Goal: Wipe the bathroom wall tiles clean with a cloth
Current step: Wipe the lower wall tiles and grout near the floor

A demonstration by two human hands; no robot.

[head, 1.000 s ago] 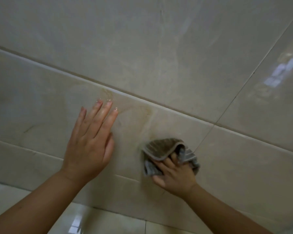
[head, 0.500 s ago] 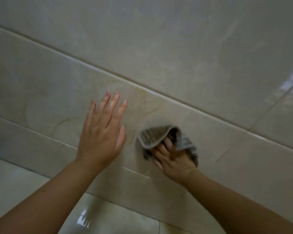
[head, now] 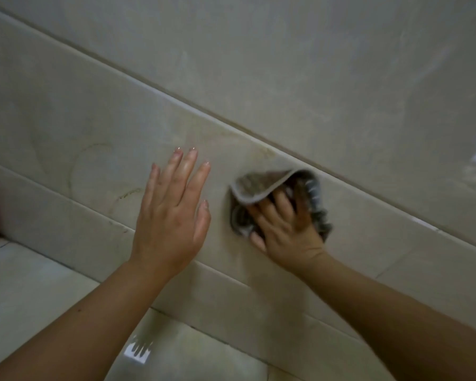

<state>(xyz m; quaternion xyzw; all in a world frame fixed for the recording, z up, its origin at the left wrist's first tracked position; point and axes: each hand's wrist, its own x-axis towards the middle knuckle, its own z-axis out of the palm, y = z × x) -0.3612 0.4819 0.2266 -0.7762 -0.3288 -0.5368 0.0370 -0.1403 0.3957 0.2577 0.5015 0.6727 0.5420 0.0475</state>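
— Where's the cloth?
— Bunched against the wall tiles under a grout line, the right hand gripping it, fingers tucked in its fold.
— The left hand?
— Flat on the tile beside it, fingers straight, holding nothing. Glossy floor below.

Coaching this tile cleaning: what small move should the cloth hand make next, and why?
Probably slide the grey cloth upward with the right hand: a brownish stain sits just above it on the wall tile, while the left hand braces flat.
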